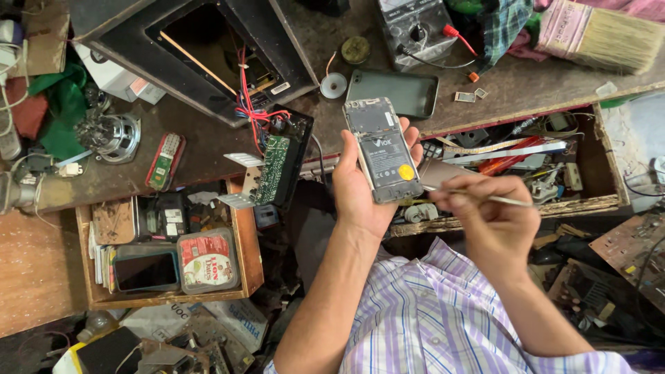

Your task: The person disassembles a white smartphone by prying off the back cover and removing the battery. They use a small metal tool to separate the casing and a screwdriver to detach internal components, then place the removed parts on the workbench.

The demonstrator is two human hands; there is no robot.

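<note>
While the left hand (361, 185) cradles the phone (383, 149) with its back cover off and its battery showing, the right hand (488, 218) is pinched around a thin tool (500, 200) whose tip points at the phone's lower edge, toward nine o'clock from the knuckles. The phone sits at the centre of the view, held up off the bench, thumb along one side and fingers wrapped behind.

To do this well, I judge the left grip should stay firm along the long edges so the body cannot twist, and the tool should come in shallow, with light pressure (the battery with its yellow sticker lies just above the tip and should not be pricked).

The bench (208, 149) is dark, worn and crowded. At twelve o'clock from the phone lies a dark back cover (395, 93), with a solder reel (333, 85) just beside it. At nine o'clock a green board (272, 170) hangs on red wires from an opened black case (208, 55). At three o'clock an open drawer (526, 163) holds mixed tools; at eight o'clock a wooden tray (170, 256) holds a tin and another phone. A brush (599, 34) lies at one o'clock. The room looks like a cramped repair shop.
</note>
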